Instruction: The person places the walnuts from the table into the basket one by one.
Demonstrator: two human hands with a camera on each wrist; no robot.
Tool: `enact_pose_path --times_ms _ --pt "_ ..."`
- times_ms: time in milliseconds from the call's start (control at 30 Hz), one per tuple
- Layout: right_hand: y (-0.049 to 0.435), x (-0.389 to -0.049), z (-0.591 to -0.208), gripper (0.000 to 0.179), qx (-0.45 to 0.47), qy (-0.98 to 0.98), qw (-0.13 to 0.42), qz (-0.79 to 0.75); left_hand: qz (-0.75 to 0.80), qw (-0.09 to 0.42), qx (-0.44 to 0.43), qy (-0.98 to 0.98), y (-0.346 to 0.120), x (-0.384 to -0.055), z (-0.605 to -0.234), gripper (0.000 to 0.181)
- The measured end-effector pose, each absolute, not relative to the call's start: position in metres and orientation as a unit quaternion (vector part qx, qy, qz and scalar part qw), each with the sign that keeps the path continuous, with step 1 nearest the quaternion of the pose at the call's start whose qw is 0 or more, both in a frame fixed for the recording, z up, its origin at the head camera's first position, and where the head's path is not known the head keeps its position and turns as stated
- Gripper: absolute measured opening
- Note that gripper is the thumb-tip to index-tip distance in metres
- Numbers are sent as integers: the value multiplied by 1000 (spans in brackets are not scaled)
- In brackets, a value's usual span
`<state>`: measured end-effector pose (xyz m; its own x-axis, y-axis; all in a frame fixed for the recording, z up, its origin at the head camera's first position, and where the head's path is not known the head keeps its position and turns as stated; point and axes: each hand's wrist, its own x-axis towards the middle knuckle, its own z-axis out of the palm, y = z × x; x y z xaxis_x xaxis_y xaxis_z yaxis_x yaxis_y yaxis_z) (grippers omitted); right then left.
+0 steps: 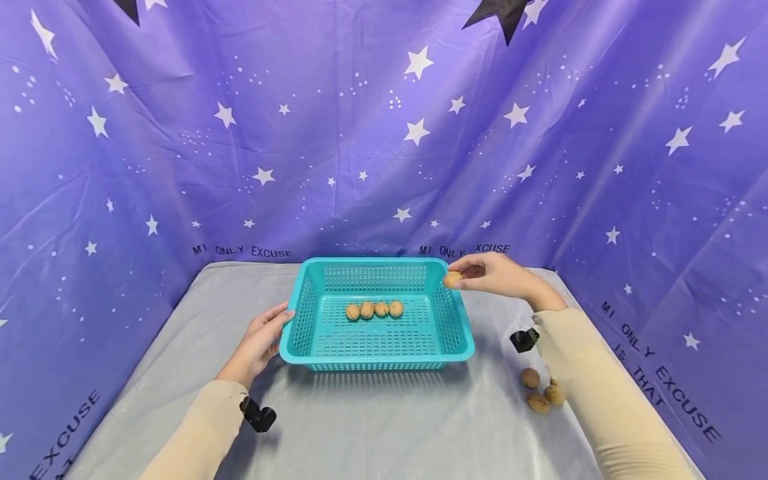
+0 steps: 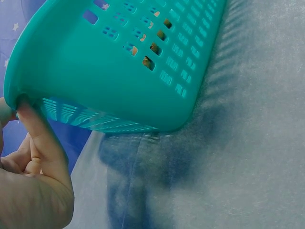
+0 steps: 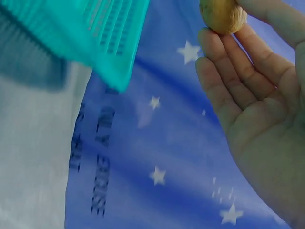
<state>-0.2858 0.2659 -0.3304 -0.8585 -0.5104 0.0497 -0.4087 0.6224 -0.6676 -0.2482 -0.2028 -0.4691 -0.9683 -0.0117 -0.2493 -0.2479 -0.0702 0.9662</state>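
Note:
A teal plastic basket [image 1: 377,358] with slotted walls stands on the table, and several walnuts [image 1: 367,310] lie in a row on its floor. My left hand [image 1: 259,341] grips the basket's left rim, its thumb over the edge; in the left wrist view the fingers [image 2: 40,133] pinch that rim from outside. Above the basket's right rim, my right hand [image 1: 495,275] pinches one walnut [image 1: 453,279] between thumb and fingertips. The right wrist view shows this walnut [image 3: 223,15] at the top, with the other fingers [image 3: 221,71] extended below it.
Three loose walnuts [image 1: 538,403] lie on the grey tablecloth [image 1: 384,427] right of the basket, beside the right sleeve [image 1: 600,393]. A purple star-printed curtain [image 1: 336,133] closes off the back and both sides. Each wrist carries a black camera mount [image 1: 258,415].

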Motion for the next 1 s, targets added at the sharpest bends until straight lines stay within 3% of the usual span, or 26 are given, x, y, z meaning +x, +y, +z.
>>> enact_pose_path --times_ms 433,1000 --pt "200 -303 -332 41 -310 879 121 -342 727 84 -99 675 -203 -248 -468 63" --pt "117 -332 -383 36 -325 884 201 -271 724 87 -100 677 -202 -248 -468 64"
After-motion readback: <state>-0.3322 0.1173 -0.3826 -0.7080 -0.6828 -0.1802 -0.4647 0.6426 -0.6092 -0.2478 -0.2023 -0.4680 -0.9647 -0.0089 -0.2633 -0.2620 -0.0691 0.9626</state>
